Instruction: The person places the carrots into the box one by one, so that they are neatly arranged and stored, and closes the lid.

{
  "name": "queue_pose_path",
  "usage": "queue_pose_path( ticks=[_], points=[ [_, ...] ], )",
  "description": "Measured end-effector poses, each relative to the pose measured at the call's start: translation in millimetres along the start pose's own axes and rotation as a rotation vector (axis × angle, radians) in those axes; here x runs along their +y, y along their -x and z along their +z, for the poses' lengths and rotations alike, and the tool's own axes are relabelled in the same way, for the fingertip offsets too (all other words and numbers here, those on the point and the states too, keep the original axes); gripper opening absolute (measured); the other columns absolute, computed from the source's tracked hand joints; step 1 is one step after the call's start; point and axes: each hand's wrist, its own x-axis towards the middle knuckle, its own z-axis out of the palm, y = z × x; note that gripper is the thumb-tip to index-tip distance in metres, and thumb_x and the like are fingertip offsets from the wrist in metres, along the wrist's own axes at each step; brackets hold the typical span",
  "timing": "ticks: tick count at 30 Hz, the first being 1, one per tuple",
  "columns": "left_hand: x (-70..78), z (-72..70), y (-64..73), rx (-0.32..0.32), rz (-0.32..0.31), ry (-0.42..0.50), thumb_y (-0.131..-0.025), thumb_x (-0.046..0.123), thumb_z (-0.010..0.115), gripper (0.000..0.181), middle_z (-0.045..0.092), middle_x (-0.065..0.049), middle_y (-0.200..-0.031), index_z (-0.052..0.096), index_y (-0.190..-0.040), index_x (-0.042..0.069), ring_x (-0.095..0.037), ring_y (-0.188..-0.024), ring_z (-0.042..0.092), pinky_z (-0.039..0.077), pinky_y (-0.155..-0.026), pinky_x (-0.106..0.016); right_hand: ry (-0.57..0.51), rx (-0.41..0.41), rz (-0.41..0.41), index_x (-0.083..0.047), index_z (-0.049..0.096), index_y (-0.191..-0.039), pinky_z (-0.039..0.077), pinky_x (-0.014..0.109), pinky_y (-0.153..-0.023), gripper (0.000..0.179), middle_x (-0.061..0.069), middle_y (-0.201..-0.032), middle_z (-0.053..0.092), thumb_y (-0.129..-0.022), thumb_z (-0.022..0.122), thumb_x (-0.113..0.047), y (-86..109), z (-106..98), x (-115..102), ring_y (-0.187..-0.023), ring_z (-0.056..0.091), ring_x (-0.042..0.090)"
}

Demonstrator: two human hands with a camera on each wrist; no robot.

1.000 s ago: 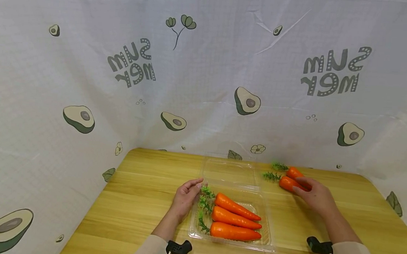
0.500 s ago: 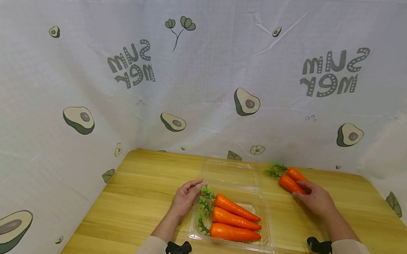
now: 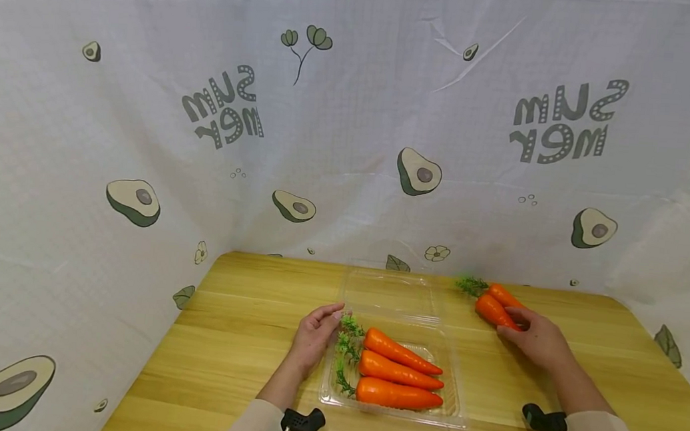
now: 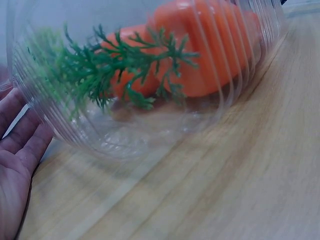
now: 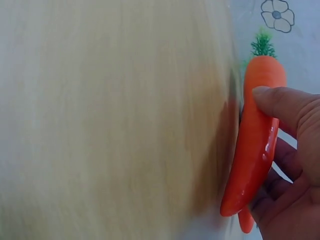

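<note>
My right hand (image 3: 537, 339) pinches an orange toy carrot (image 3: 492, 310) between thumb and fingers at the back right of the table. In the right wrist view the thumb lies across the upper part of this carrot (image 5: 252, 135). Right behind it is a second carrot (image 3: 503, 294), partly covered by it. My left hand (image 3: 312, 339) rests at the left side of a clear plastic clamshell box (image 3: 455, 390), fingers fairly straight against its wall, as the left wrist view shows. Three carrots (image 3: 398, 394) with green tops lie side by side in the box, tips to the right.
The box's clear lid (image 3: 390, 291) lies folded back behind it on the wooden table (image 3: 240, 342). A white curtain (image 3: 352, 109) printed with avocados hangs along the back and sides. Black wrist devices (image 3: 303, 422) sit at both sleeves.
My right hand has closed its grip on the front carrot, and that carrot has turned slightly, its leafy top shifting up and right toward the other one. My left hand stays in place.
</note>
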Motion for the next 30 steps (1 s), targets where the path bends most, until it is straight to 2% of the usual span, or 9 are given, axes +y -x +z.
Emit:
queue_pose_path(
  ticks=[6,10,14,17,19,26,30],
  points=[
    [-0.5,-0.2,0.4,0.003,-0.008,-0.005,-0.105,0.022,0.059,0.044,0.069,-0.018,-0.133,0.057,-0.141,-0.002,-0.003,-0.087,0.063,0.049,-0.075,-0.019,-0.052,-0.012,0.023,0.008,0.042,-0.148,0.044,0.067,-0.099,0.079,0.040,-0.141,0.047,-0.098,0.065,-0.049,5.2,-2,-6,-0.119,0.050,0.052],
    [0.1,-0.2,1.0,0.003,-0.008,0.000,-0.104,0.022,0.060,0.046,0.069,-0.017,-0.132,0.055,-0.142,-0.003,-0.003,-0.090,0.065,0.051,-0.080,-0.019,-0.079,-0.015,0.036,0.008,0.041,-0.149,0.047,0.062,-0.097,0.081,0.039,-0.141,0.047,-0.098,0.065,-0.050,7.8,-4,-11,-0.117,0.050,0.050],
    [0.6,0.1,0.7,0.006,-0.009,-0.003,-0.104,0.022,0.060,0.045,0.069,-0.017,-0.132,0.055,-0.142,-0.003,-0.002,-0.090,0.064,0.051,-0.080,-0.018,-0.067,0.008,0.017,0.007,0.043,-0.148,0.053,0.044,-0.086,0.080,0.036,-0.138,0.052,-0.097,0.065,-0.051,9.6,-4,-16,-0.111,0.055,0.043],
    [0.5,0.3,0.5,0.006,-0.010,0.004,-0.104,0.021,0.060,0.045,0.069,-0.017,-0.132,0.055,-0.142,-0.003,-0.003,-0.090,0.065,0.052,-0.079,-0.018,-0.055,0.036,-0.016,0.006,0.046,-0.147,0.050,0.031,-0.079,0.078,0.034,-0.136,0.056,-0.098,0.065,-0.051,11.2,-2,-20,-0.109,0.057,0.040],
    [0.4,0.5,0.3,0.007,-0.012,0.010,-0.104,0.020,0.060,0.045,0.070,-0.017,-0.132,0.056,-0.142,-0.003,-0.003,-0.090,0.065,0.052,-0.081,-0.018,-0.053,0.051,-0.031,0.005,0.047,-0.146,0.049,0.028,-0.076,0.077,0.035,-0.136,0.057,-0.098,0.064,-0.052,12.9,-1,-24,-0.110,0.058,0.041],
    [0.2,0.9,0.6,0.005,-0.008,0.009,-0.105,0.020,0.059,0.044,0.069,-0.018,-0.132,0.056,-0.142,-0.003,-0.002,-0.091,0.066,0.053,-0.083,-0.018,-0.072,0.054,-0.053,0.003,0.048,-0.148,0.050,0.027,-0.076,0.081,0.035,-0.135,0.059,-0.096,0.062,-0.058,19.2,-5,-49,-0.111,0.059,0.042],
    [0.1,0.2,0.4,0.001,-0.003,0.014,-0.105,0.020,0.059,0.045,0.070,-0.017,-0.131,0.055,-0.142,-0.004,-0.002,-0.092,0.066,0.054,-0.084,-0.018,-0.083,0.053,-0.070,0.001,0.049,-0.148,0.052,0.031,-0.077,0.079,0.033,-0.132,0.061,-0.096,0.063,-0.057,23.5,-9,-64,-0.110,0.060,0.041]
  ],
)
